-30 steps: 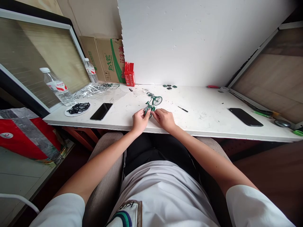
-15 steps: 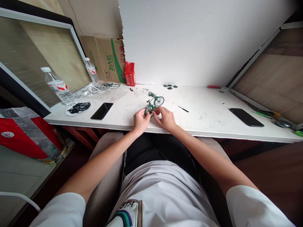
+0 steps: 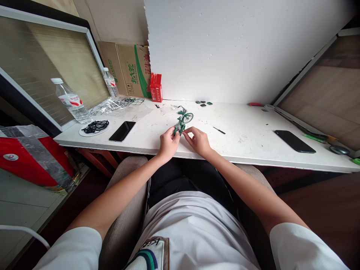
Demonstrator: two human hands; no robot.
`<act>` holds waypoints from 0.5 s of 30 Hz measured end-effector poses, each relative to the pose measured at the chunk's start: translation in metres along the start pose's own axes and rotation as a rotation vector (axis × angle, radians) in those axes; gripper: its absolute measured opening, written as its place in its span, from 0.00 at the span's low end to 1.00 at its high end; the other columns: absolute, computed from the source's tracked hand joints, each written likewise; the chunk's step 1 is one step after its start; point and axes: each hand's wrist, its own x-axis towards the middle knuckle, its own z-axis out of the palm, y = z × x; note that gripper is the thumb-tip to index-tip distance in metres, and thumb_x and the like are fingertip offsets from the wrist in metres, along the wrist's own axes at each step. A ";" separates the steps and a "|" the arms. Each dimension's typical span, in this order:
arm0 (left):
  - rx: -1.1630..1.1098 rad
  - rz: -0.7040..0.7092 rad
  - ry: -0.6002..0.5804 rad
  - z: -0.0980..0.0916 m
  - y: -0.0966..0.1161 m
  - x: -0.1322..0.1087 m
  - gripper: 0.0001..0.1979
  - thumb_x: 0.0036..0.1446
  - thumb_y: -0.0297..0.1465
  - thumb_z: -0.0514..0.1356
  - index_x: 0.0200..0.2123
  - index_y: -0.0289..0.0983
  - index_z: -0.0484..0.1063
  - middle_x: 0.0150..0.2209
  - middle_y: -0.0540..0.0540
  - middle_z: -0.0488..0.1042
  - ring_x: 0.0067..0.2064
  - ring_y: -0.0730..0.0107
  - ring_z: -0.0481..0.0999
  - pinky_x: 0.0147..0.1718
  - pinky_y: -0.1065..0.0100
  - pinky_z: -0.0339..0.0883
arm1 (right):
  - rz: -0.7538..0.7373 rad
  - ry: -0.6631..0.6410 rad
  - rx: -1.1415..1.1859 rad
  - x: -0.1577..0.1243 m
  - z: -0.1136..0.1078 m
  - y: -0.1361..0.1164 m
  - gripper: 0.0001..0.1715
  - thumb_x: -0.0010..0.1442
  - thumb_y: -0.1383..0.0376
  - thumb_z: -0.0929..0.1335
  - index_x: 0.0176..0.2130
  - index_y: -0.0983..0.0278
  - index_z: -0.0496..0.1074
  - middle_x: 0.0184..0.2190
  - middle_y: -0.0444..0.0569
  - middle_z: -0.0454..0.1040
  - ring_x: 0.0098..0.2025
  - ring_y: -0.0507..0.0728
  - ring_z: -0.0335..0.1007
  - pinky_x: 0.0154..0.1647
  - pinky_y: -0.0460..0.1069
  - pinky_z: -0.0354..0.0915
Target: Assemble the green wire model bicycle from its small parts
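A small green model bicycle (image 3: 184, 120) stands on the white desk (image 3: 242, 150), a little way in from the front edge. My left hand (image 3: 168, 144) pinches its near end, fingers closed on the frame. My right hand (image 3: 199, 141) is curled beside it, thumb and forefinger pinched at the same end of the bicycle. What sits between those fingertips is too small to make out.
A black phone (image 3: 122, 131) and a plate of black parts (image 3: 93, 127) lie to the left, by two water bottles (image 3: 70, 102). Another phone (image 3: 294, 141) lies right. A thin black tool (image 3: 218, 130), green pieces (image 3: 203, 103), a red box (image 3: 156, 87) and clear wrapping (image 3: 112, 106) sit farther back.
The bicycle has been turned and tipped, its far wheel now pointing more away from me. Both hands shifted slightly forward with it.
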 end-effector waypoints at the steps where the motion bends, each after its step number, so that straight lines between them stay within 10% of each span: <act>1: 0.022 0.011 0.000 0.000 0.000 -0.001 0.06 0.70 0.34 0.63 0.44 0.37 0.77 0.31 0.47 0.79 0.37 0.64 0.83 0.40 0.68 0.77 | 0.007 -0.003 0.012 0.000 0.000 0.001 0.18 0.78 0.49 0.66 0.43 0.58 0.75 0.41 0.50 0.87 0.37 0.59 0.83 0.34 0.52 0.72; 7: 0.135 0.092 -0.026 -0.003 0.006 -0.003 0.08 0.72 0.33 0.60 0.46 0.37 0.78 0.31 0.47 0.79 0.30 0.69 0.78 0.31 0.72 0.71 | 0.040 -0.007 0.072 -0.001 0.000 0.004 0.21 0.77 0.46 0.66 0.43 0.58 0.76 0.41 0.50 0.87 0.35 0.59 0.83 0.35 0.53 0.74; 15: 0.145 0.128 -0.031 -0.002 0.001 -0.003 0.15 0.72 0.33 0.60 0.56 0.35 0.80 0.48 0.38 0.87 0.44 0.59 0.87 0.46 0.65 0.81 | -0.085 0.024 -0.001 -0.002 -0.002 0.001 0.17 0.79 0.55 0.67 0.39 0.59 0.76 0.34 0.49 0.85 0.30 0.56 0.78 0.31 0.51 0.67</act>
